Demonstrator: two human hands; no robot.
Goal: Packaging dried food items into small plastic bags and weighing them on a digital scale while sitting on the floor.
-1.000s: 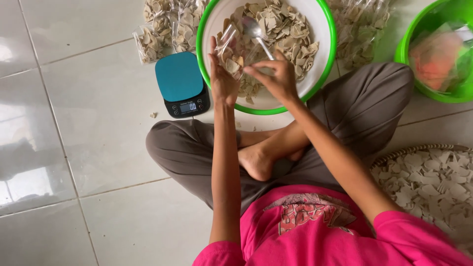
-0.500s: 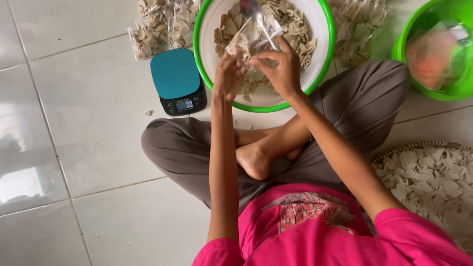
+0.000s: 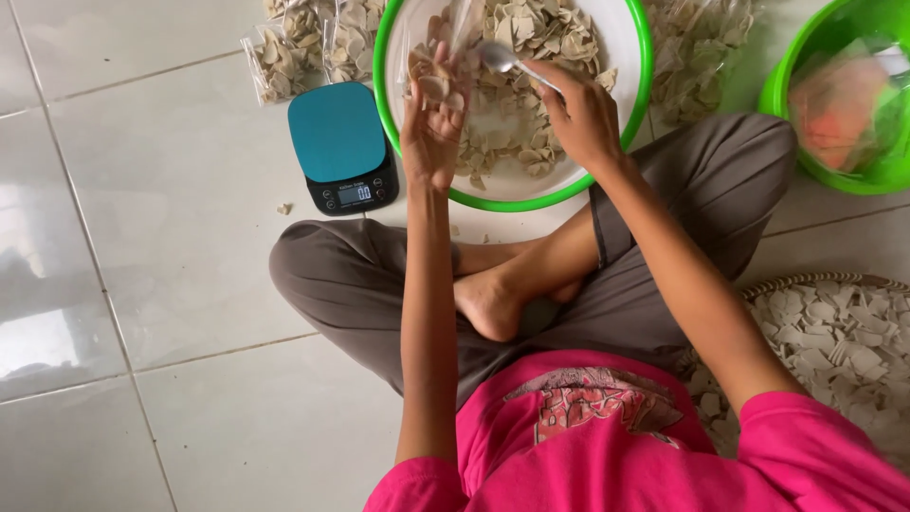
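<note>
— What's closest to the camera, and how many of each?

— One woven tray [image 3: 834, 284] of pale chips at lower right, beside the person's crossed legs on the tiled floor [image 3: 142, 237]. Further up, one teal kitchen scale [image 3: 343, 147] sits left of centre.

— And the hands?

— Two. The left hand [image 3: 431, 137] is raised over the near rim of the white bowl with a green rim [image 3: 517, 201], fingers curled shut on the clear plastic bag [image 3: 438, 57], which holds some chips and stands just above that hand. The right hand [image 3: 583, 118] is closed around the handle of one metal spoon [image 3: 502, 59], whose scoop sits right at the bag's mouth, up and left of the hand.

— Beyond that?

— Several filled bags [image 3: 303, 47] lie at upper left, their count unclear, and a green basin [image 3: 844, 95] at upper right.
</note>
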